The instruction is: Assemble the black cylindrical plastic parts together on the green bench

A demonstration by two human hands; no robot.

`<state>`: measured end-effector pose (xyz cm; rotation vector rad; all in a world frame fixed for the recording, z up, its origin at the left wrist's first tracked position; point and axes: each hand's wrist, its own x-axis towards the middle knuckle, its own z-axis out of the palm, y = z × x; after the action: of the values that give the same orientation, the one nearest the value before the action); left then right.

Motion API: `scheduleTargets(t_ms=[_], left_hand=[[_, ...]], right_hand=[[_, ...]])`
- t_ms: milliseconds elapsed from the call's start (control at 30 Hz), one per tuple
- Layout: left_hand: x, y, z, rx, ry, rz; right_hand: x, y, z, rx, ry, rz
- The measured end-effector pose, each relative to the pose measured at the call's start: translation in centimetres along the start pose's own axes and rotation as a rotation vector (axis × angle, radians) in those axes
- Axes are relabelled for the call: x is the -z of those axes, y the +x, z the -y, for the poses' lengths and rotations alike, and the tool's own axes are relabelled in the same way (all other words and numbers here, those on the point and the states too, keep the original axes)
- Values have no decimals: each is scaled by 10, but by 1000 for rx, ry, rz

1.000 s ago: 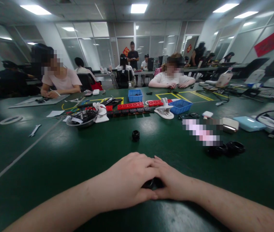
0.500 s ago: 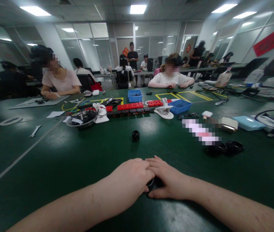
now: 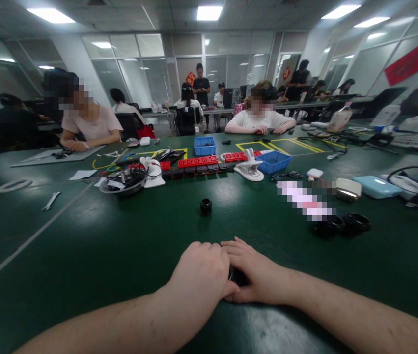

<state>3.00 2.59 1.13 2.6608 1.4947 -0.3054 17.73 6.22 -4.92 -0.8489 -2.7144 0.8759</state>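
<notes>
Left hand [image 3: 201, 268] and right hand [image 3: 256, 275] cupped closed around small black part [image 3: 237, 276]; likely rigid, light; grip by rim.

Between the fingers [image 3: 231, 255] of the two bare hands shows a small black round part [image 3: 237, 277], resting on a dark green table [image 3: 94, 246] crossed by a pale grey line to the left of the fingers and by yellow taped lines [image 3: 267, 146] far beyond them. Just beyond the fingers stands a small black ring-shaped part [image 3: 206, 206], and to their right lie two glossy black rings [image 3: 345, 224]. Farther past the fingers are a row of red and black blocks [image 3: 197, 165], two bright blue plastic baskets [image 3: 205, 146], a white plastic clamp [image 3: 250, 169], and, off to the right, a pale blue flat case [image 3: 376, 187].
</notes>
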Motion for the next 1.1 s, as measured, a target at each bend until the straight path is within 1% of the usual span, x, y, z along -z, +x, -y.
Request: scheduleTargets(t_ms=[200, 300, 333, 400, 467, 500, 533, 600, 733, 900, 1000, 1100], left_hand=[[-8, 1, -3, 91, 5, -131], [-7, 0, 1, 76, -22, -171], [-5, -1, 4, 35, -58, -186], [0, -4, 12, -118, -171, -205], [6, -7, 22, -318, -292, -166], [9, -8, 27, -393, -332, -133], [10, -8, 30, -441, -356, -103], [12, -8, 35, -482, -365, -66], [9, -5, 33, -467, -337, -61], [7, -4, 25, -380, -267, -35], [3, -3, 19, -297, -213, -19], [-1, -2, 11, -154, -130, -17]], right_hand=[[2, 0, 1, 2, 4, -1], [2, 0, 2, 4, 17, 3], [1, 0, 1, 9, 27, -2], [-1, 0, -1, 28, 46, -22], [-2, -1, -3, 40, 53, -33], [-2, -1, -4, 41, 52, -33], [-2, -1, -4, 39, 49, -27], [-1, -1, -2, 29, 46, -10], [2, -1, 2, 19, 42, 1], [1, 0, 0, 29, 48, -18], [-1, 0, -2, 27, 46, -27], [-1, -1, -1, 29, 45, -33]])
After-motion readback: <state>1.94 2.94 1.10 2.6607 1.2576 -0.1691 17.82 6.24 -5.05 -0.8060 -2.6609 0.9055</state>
